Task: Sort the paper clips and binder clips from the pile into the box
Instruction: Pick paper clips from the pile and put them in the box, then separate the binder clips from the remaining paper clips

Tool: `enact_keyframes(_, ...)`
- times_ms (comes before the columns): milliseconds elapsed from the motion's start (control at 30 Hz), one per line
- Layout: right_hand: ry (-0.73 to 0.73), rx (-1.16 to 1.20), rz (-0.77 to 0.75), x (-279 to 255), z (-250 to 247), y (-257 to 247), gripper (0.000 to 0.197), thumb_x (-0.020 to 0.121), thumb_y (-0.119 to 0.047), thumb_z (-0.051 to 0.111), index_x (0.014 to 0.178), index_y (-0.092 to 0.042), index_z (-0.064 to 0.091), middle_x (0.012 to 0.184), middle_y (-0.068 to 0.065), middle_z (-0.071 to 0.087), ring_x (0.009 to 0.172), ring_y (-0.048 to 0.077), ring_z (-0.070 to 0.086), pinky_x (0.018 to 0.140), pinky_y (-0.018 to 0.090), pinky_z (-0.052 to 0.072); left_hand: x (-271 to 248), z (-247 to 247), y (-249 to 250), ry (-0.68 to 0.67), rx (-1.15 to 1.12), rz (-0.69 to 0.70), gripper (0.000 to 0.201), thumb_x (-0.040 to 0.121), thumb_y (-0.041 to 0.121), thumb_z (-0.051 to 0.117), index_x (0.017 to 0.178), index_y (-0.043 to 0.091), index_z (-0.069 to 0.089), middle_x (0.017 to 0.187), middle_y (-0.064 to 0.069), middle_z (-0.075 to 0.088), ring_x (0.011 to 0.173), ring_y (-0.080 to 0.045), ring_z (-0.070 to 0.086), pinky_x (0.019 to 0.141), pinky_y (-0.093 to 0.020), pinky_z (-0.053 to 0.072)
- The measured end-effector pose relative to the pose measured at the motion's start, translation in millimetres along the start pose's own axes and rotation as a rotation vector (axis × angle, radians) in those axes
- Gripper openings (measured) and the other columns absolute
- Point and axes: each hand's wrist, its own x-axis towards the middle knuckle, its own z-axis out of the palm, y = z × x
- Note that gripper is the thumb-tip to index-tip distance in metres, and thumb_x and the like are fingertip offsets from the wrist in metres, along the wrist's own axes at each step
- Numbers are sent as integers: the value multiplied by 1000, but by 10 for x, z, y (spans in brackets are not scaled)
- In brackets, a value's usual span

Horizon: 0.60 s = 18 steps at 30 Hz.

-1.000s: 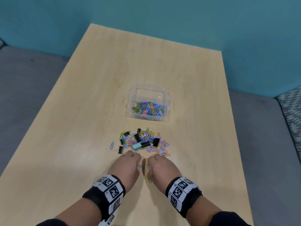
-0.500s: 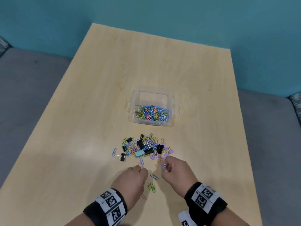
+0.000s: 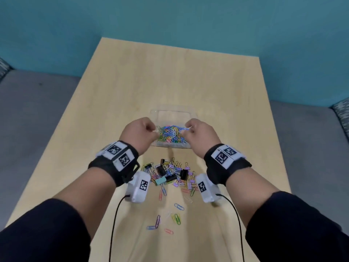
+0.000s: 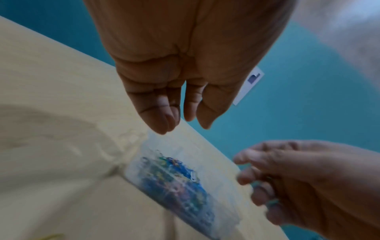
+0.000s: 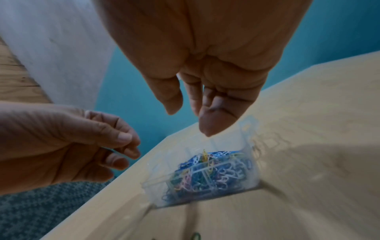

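Note:
A clear plastic box (image 3: 173, 111) stands mid-table, its near compartment full of coloured paper clips (image 3: 171, 136); the far compartment looks bare. Both hands hover over the near compartment. My left hand (image 3: 154, 130) has curled fingers, and the right wrist view shows it (image 5: 127, 149) pinching a thin pale clip. My right hand (image 3: 188, 129) is curled too, with teal clips among its fingers (image 4: 273, 202). The mixed pile of paper clips and black, purple and mint binder clips (image 3: 170, 172) lies below my wrists, nearer to me than the box.
Several loose paper clips (image 3: 175, 217) lie scattered between the pile and the table's near edge. Wrist camera cables (image 3: 113, 224) hang over the table. A grey couch (image 3: 37, 114) flanks the wooden table (image 3: 113, 103), and a teal wall stands behind.
Both hands have left the near side of the pile and moved forward over the box. Several clips now lie scattered nearer to me than the pile.

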Motion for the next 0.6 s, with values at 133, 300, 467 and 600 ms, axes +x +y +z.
enact_keyframes(133,-47,-230,-127,-421,178,272,22,93,-18,44,109,-13,59,104,6,58,89,25,57,78,38,49,-327,18,-516,7,251,-45,14,86,20,54,95,18,65,96,-2,62,82,-19,58,74,-31,48)
enact_keyframes(300,-228,-438,-354,-609,645,380,42,86,-13,53,127,-13,48,128,9,47,116,31,42,88,45,45,-683,458,-685,-149,382,183,41,87,27,58,126,18,55,126,-8,52,110,-28,47,95,-40,42)
enact_keyframes(467,-212,-535,-415,-660,843,347,54,77,-12,51,131,-9,44,133,10,46,126,32,38,95,47,43,-823,669,-704,-154,502,294,53,82,39,61,130,19,49,131,-6,50,121,-32,42,95,-44,44)
enact_keyframes(600,-214,-620,-414,-956,853,423,56,75,-14,55,129,-11,44,129,7,47,120,31,41,90,42,44,-1023,650,-832,-182,488,418,45,80,34,63,121,18,54,122,-5,56,111,-30,50,92,-42,48)
